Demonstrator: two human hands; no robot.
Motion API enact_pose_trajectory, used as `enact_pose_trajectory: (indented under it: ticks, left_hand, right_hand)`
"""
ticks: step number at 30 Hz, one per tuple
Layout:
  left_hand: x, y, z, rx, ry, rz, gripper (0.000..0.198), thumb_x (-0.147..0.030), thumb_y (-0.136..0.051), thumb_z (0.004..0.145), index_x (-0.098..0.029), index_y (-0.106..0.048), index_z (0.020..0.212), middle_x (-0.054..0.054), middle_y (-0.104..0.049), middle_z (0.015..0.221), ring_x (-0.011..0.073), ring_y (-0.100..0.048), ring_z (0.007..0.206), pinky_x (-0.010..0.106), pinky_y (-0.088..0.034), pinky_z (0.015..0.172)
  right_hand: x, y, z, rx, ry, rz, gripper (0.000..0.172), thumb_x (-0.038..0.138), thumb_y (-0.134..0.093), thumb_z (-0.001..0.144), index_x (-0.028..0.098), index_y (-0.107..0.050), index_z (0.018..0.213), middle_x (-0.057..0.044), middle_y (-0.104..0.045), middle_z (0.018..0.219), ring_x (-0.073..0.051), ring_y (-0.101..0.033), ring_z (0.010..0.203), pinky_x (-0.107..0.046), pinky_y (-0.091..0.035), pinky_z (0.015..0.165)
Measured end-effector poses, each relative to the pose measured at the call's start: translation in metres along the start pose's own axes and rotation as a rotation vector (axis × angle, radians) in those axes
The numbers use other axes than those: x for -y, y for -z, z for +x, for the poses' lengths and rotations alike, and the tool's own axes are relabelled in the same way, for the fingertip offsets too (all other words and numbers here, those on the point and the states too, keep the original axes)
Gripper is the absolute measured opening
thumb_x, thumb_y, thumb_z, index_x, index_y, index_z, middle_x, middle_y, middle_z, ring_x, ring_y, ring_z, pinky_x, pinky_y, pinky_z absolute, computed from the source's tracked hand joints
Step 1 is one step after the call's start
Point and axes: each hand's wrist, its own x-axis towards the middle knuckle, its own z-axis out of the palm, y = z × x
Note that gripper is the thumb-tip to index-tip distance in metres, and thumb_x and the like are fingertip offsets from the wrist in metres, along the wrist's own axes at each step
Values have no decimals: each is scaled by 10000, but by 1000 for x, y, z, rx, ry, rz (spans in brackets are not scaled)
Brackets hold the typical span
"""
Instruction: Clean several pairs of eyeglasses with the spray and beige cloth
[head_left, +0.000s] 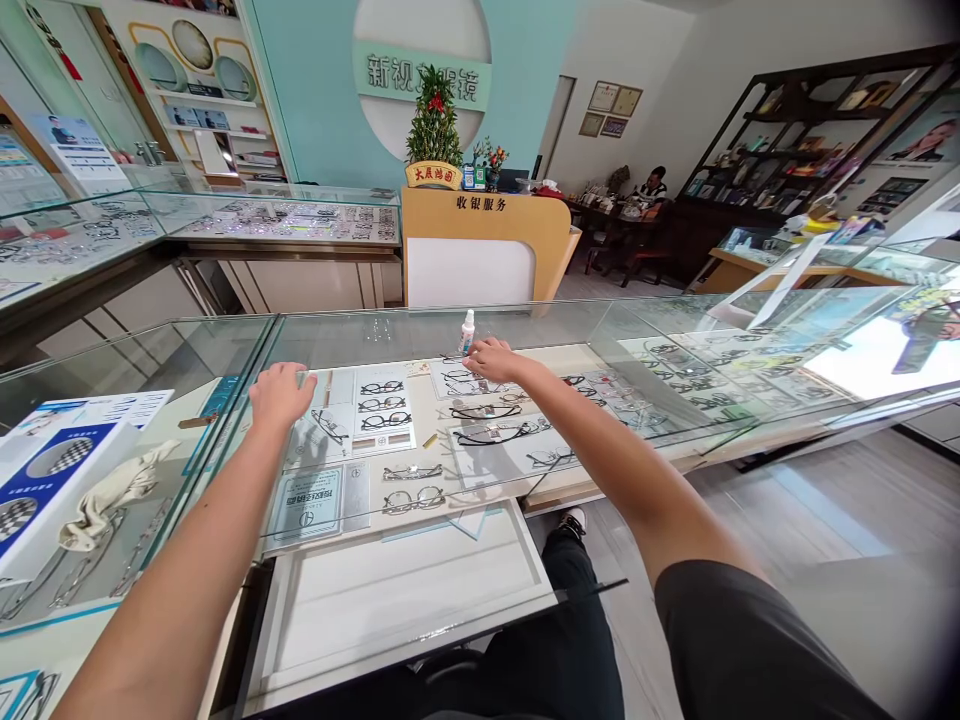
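My left hand (281, 393) is over the glass-topped display counter (360, 335), thumb apart from the other fingers and nothing in its grasp. Farther right, my right hand (493, 359) reaches over the same glass with bent, slightly parted fingers. Its fingertips are close beside a small white spray bottle (467, 330) standing upright; whether they touch it I cannot tell. Beneath the glass lie several eyeglasses (383, 404) in a row on a white card. Two more eyeglasses (414, 499) lie nearer me, beside a light green printed plaque (308, 503).
Below the counter a white drawer (405, 610) is pulled out towards my legs. A blue and white box (60, 480) and a cream cloth pouch (112, 500) are at left. Beyond stands a wooden cashier desk (487, 215). A person (655, 187) sits far back.
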Motion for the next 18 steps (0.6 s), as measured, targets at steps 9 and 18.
enact_pose_trajectory:
  ticks: [9,18]
  left_hand:
    - [-5,5,-4,6,10,-5,597,-501,-445,1049,-196,-712,1488,245,-621,1664,481,-519,1559,662,-429,1271]
    - [-5,4,-5,22,20,-1,584,-496,-467,1048,-221,-698,1509,208,-601,1684,448,-494,1581,620,-409,1291]
  right_hand:
    - [39,32,-45,-198,65,77,539,421,-340,1211,161,-795,1336,-180,-618,1673,-350,-577,1464,-490,-462,1236]
    - [185,-31,-194,64,815,156,303,342,-546,1156,271,-812,1029,-70,-854,1056,-242,-765,871,-391,-547,687]
